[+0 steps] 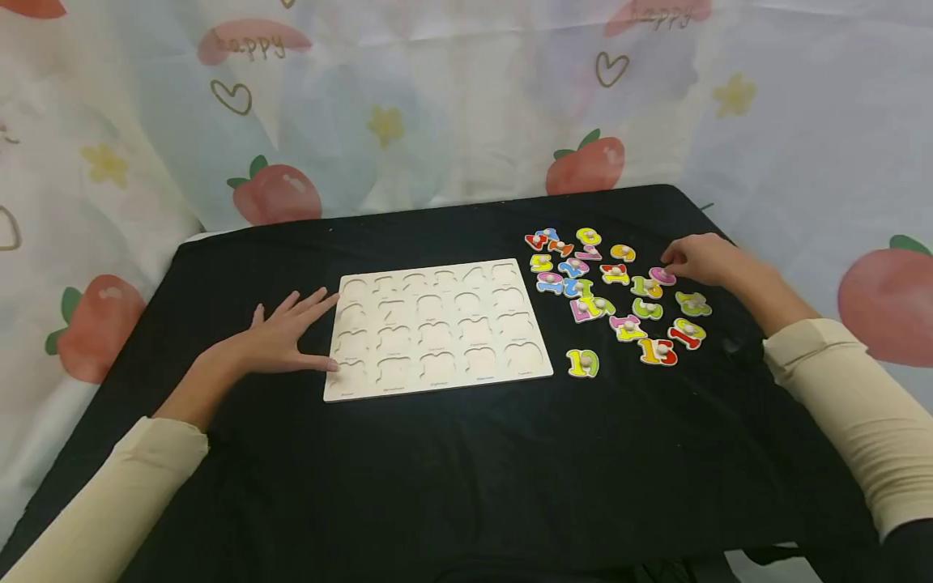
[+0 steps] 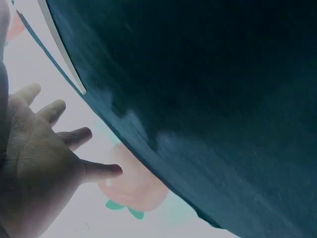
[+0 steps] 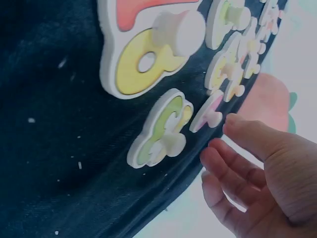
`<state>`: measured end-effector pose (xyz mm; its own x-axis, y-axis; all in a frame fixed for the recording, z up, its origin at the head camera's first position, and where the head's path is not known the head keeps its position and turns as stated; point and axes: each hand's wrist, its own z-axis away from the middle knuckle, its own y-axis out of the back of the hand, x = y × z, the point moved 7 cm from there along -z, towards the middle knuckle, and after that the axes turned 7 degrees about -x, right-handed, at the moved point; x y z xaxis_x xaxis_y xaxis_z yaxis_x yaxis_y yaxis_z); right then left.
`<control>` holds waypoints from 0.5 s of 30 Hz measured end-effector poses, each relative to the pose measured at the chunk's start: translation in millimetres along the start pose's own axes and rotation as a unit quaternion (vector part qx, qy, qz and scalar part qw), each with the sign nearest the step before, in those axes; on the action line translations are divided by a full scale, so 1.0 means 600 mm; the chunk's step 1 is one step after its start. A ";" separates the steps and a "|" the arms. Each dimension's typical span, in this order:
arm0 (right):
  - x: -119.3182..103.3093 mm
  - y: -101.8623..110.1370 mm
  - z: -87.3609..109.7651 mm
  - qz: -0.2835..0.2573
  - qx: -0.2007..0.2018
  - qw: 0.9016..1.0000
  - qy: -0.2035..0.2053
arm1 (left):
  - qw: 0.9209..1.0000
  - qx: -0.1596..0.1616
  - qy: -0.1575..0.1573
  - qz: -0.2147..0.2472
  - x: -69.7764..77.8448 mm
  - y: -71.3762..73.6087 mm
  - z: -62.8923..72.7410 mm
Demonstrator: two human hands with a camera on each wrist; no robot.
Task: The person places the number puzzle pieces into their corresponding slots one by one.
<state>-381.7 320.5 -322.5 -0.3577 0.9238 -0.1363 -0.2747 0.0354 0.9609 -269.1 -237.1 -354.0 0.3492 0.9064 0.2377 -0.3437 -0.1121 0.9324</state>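
A pale wooden puzzle board [image 1: 437, 328] with rows of cut-out recesses lies on the black cloth. My left hand [image 1: 280, 336] has its fingers spread at the board's left side, thumb and fingertip overlapping that edge in the head view. Its palm and spread fingers [image 2: 44, 153] fill the left of the left wrist view. On the right, my right hand [image 1: 703, 259] reaches over a pink puzzle piece [image 1: 662, 276] with a round knob. In the right wrist view, thumb and loosely bent fingers [image 3: 252, 134] stand close to that piece's knob [image 3: 213, 118], with a gap between them.
Several coloured number pieces with knobs lie right of the board, among them a yellow-green piece [image 1: 583, 363], a red-yellow piece [image 1: 658, 351] and a green-yellow piece [image 3: 161, 131]. A printed curtain [image 1: 437, 113] hangs behind the black-covered table [image 1: 452, 478].
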 end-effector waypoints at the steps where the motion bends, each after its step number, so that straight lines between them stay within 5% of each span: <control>1: 0.001 -0.003 -0.001 0.001 -0.007 1.000 -0.001 | 1.000 -0.006 -0.002 0.000 0.003 -0.003 -0.001; 15: 0.008 -0.022 -0.012 -0.008 -0.022 1.000 0.000 | 0.999 -0.034 0.004 0.013 -0.002 -0.024 0.003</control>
<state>-386.0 321.6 -337.5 -0.3534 0.9230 -0.1520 -0.3193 0.0336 0.9471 -262.7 -237.2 -367.0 0.3321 0.9069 0.2592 -0.4112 -0.1082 0.9051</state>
